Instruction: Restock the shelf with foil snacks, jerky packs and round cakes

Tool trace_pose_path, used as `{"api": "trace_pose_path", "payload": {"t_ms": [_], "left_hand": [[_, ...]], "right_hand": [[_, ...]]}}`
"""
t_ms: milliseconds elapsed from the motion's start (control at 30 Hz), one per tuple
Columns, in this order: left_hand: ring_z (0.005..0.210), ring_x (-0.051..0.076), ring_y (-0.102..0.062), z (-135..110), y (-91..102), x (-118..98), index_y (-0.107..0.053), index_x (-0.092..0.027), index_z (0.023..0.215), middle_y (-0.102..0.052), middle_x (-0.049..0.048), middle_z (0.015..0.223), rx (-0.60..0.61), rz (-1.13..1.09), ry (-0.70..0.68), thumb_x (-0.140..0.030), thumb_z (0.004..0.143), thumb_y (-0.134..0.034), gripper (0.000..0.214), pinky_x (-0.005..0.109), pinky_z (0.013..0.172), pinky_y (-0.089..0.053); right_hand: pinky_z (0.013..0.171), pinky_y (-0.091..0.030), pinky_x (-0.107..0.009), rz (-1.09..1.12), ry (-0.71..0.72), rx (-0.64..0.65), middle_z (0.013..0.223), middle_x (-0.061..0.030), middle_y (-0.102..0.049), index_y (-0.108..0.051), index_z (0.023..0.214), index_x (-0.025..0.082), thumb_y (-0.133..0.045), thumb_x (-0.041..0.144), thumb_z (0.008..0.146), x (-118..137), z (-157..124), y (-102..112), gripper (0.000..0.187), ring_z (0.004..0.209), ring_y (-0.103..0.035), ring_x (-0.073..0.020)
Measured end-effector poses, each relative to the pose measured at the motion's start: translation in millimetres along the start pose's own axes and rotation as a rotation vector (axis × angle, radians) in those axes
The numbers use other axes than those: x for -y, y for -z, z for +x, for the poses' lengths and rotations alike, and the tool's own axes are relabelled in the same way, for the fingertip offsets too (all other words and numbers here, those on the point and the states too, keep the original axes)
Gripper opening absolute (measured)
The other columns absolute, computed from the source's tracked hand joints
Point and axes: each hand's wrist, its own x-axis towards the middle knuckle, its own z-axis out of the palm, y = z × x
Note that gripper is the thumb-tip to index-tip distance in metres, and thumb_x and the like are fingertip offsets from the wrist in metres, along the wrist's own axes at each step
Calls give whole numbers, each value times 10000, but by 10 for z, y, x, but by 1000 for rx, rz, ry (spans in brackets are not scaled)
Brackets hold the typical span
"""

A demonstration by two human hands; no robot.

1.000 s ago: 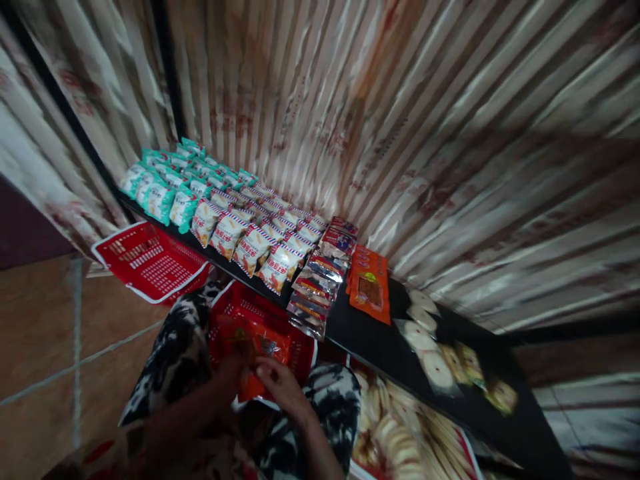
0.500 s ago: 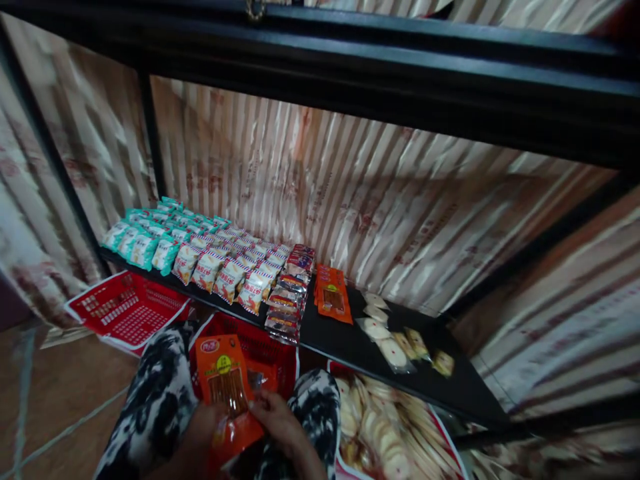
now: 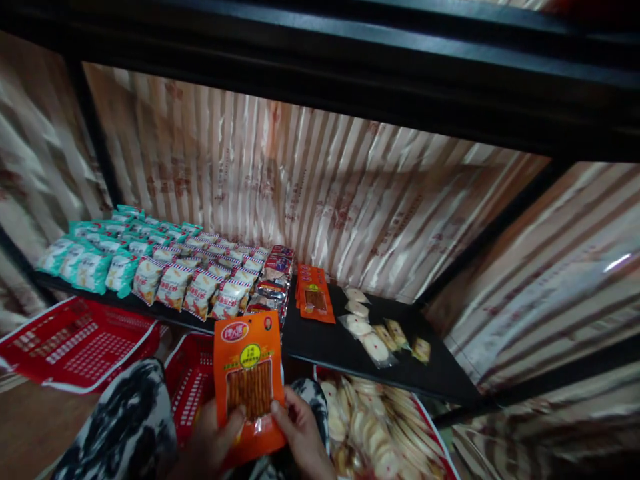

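Note:
Both my hands hold up an orange snack packet (image 3: 249,380) with a clear window showing thin brown sticks. My left hand (image 3: 213,440) pinches its lower left edge, thumb on the front. My right hand (image 3: 303,437) grips its lower right corner. The packet is upright in front of a black shelf (image 3: 345,347). On the shelf lies a small stack of the same orange packets (image 3: 315,301), beside dark foil packets (image 3: 273,283).
Rows of white-striped packets (image 3: 200,287) and teal packets (image 3: 95,257) fill the shelf's left part. Clear bags of pale round snacks (image 3: 367,333) lie to the right. Red baskets (image 3: 75,340) sit on the floor; another basket (image 3: 395,433) holds round crackers. A black upper shelf beam (image 3: 350,73) runs overhead.
The orange packet came out of the red basket on my lap and rose upright. My view tilted up and turned left, bringing the upper shelf beam into sight.

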Motion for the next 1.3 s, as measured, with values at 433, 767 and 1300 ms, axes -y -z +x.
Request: {"api": "trace_pose_path", "payload": {"t_ms": [433,767,1300], "left_hand": [[1009,241,-607,754,-1652,-415,-584,-167,1050,-673,76,1051,274,-174,15,-232,666,-659,397,303,866,-471],[996,172,-615,1369,-2184,-489,-521,-156,1163,-656,79,1094,-4,-48,105,-123,694,-629,482,208,833,-461],[981,211,-625,2248,-2430,-545,-643,-148,1042,-670,105,1070,-88,348,91,-170,776,-556,280,243,777,-465]], "right_hand": [[649,-487,-288,-10,74,-637,762,-27,-682,-648,756,217,-645,579,644,133,99,1241,378,743,-615,-215],[596,-472,-273,-160,41,-672,636,-20,-667,-635,694,170,-615,562,597,108,972,1839,404,631,-602,-194],[542,-460,-267,-702,26,-792,680,-60,-688,-650,970,143,-469,425,753,224,1775,2135,399,646,-649,-207]]}}
